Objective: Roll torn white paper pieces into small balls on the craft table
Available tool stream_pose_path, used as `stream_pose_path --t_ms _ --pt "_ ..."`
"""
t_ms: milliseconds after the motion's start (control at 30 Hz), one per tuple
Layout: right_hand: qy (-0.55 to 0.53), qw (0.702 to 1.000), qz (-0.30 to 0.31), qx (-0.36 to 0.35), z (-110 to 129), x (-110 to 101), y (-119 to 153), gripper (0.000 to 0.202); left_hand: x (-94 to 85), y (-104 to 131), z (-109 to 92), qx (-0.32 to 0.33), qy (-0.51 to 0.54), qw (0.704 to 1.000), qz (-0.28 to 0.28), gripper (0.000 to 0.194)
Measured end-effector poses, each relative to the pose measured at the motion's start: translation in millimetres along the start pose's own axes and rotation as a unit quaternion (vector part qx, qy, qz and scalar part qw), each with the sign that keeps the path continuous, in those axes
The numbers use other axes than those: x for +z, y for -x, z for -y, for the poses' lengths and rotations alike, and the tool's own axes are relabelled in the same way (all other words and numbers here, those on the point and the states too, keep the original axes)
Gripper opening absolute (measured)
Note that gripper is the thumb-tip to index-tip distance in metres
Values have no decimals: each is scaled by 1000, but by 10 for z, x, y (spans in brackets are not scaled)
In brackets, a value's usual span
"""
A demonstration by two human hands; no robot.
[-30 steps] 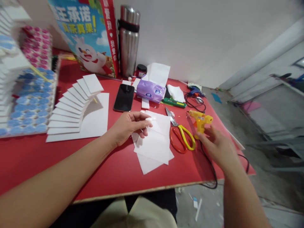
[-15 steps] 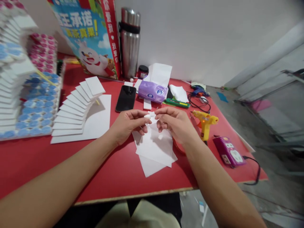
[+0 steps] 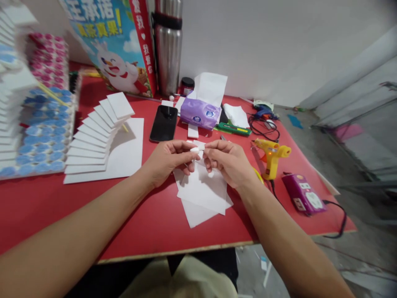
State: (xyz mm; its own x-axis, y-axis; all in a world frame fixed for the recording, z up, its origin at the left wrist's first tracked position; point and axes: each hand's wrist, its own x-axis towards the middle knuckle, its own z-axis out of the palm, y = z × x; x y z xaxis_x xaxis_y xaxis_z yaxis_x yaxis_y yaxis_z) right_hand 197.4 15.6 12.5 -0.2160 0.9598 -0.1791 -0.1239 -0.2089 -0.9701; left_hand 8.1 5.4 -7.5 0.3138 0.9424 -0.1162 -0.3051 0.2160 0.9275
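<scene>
Between the fingertips of both hands is a small white piece (image 3: 195,149), perhaps rolled or folded paper; its exact shape is too small to tell. My left hand (image 3: 170,162) pinches it from the left, thumb against fingers. From the other side my right hand (image 3: 226,160) pinches its right end. Both hands hover over overlapping white paper sheets (image 3: 203,194) on the red table (image 3: 149,223). To the left, a fan-like stepped structure of white slabs (image 3: 89,142) stands on a white board (image 3: 130,155).
Behind the hands lie a black phone (image 3: 163,123), a purple tissue pack (image 3: 200,112) and a green cutter (image 3: 234,129). A yellow glue gun (image 3: 270,155) and purple box (image 3: 303,194) with cables are at right. A steel flask (image 3: 169,54) stands at the back.
The view has shifted slightly, so the flask and bag sit higher in the picture. Both hands stay close together, and the small white piece shows more clearly between their fingertips.
</scene>
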Motion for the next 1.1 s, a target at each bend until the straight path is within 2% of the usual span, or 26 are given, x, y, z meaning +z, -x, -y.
stream_pose_path --t_ms 300,567,867,1100 --pt "2 1000 -11 -11 -16 9 -21 19 -20 -13 34 0 -1 1000 3 26" --pt "91 991 -24 -97 -45 14 -14 8 26 4 -9 -25 30 999 -2 25" --pt "145 979 -13 -144 -33 38 21 5 47 2 -24 -48 67 996 -14 23" --pt "205 960 -33 -186 -40 49 42 2 39 3 -6 -47 85 995 -7 23"
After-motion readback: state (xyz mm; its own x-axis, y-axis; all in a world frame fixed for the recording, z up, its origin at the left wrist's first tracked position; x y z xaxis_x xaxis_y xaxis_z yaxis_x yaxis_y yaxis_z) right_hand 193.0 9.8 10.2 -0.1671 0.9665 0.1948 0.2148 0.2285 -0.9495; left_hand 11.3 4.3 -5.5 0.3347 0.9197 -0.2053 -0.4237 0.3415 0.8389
